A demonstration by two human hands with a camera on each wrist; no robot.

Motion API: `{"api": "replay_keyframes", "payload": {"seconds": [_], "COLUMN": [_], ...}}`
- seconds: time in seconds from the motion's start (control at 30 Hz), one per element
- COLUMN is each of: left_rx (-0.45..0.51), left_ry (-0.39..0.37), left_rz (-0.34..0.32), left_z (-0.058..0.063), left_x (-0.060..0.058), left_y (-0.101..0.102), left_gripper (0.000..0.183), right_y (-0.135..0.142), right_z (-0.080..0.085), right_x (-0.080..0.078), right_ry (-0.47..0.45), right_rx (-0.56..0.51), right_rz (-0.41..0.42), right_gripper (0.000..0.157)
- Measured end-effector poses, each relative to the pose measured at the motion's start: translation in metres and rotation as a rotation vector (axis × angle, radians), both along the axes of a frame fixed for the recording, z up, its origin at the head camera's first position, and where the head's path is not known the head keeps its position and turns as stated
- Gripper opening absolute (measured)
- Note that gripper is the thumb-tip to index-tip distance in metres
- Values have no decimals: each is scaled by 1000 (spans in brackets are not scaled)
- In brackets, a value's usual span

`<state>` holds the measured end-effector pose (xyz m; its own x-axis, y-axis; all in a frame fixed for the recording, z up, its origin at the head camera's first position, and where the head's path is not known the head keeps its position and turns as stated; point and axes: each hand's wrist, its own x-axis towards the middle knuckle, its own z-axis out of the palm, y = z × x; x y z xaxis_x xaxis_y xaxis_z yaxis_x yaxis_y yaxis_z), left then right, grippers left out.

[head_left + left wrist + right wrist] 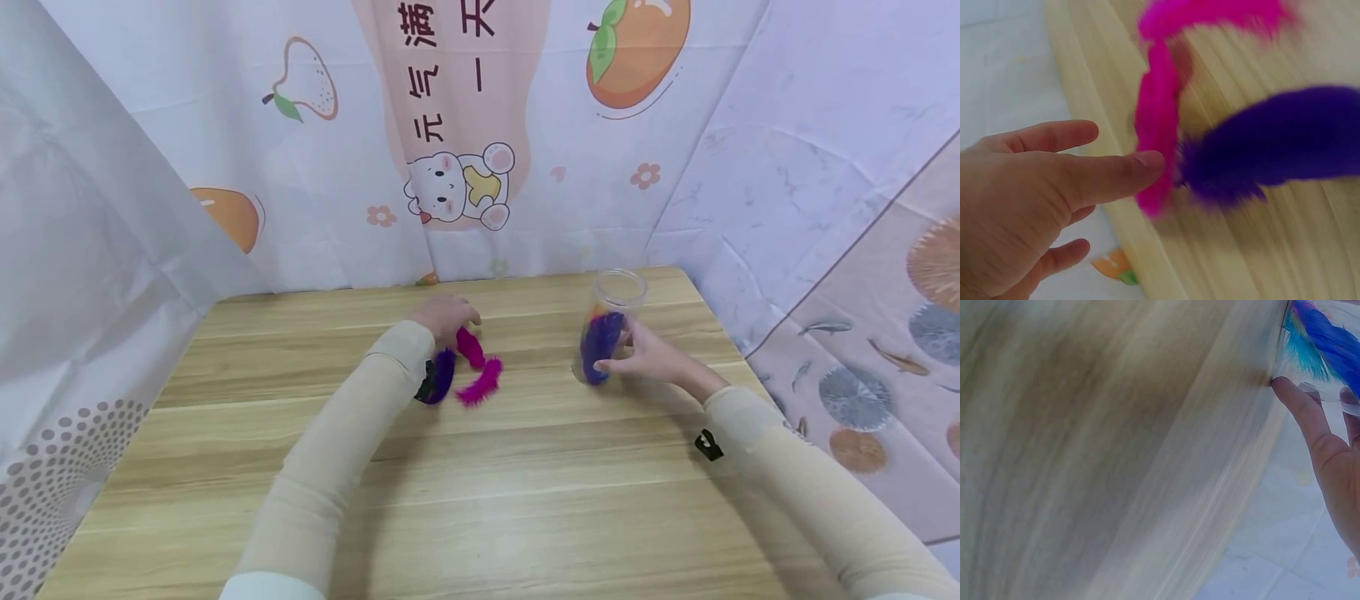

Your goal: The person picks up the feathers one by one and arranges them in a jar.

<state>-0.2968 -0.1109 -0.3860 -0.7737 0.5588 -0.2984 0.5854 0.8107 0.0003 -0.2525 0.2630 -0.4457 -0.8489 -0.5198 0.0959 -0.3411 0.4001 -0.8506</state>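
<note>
My right hand (647,354) holds a clear cylindrical jar (621,287) at the table's right, thumb and fingers around its side. Blue feathers (600,342) and some orange and pink show inside it; the right wrist view adds a turquoise feather (1305,355). On the left, my left hand (1029,194) reaches over a magenta feather (1157,119), its thumb tip overlapping one end. Its fingers are spread and loosely bent; whether the thumb touches is unclear. Another magenta feather (482,385) and a purple feather (1291,140) lie close by.
The wooden table (525,517) ends at a hanging printed curtain (315,208) behind. A black strap piece (708,445) shows beside my right sleeve, and another black piece (425,385) by my left wrist.
</note>
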Motion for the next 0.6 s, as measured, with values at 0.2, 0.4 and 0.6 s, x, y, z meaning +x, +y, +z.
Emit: {"api": "replay_keyframes", "payload": {"seconds": [0.2,0.4,0.6], "left_rx": [24,24,36], "left_ry": [19,35,18], "left_rz": [32,37,39], "left_z": [-10,-16,-16], "left_x": [-6,-11,-13], "left_y": [-14,-19,-19], "left_gripper": [51,44,42], "right_y": [0,0,0], "right_z": [0,-1,1], "right_x": [-1,-2,0], "right_ry": [4,6,12], "right_rx": [1,1,13], "right_rz": [6,4,1], "right_gripper": [81,81,81]}}
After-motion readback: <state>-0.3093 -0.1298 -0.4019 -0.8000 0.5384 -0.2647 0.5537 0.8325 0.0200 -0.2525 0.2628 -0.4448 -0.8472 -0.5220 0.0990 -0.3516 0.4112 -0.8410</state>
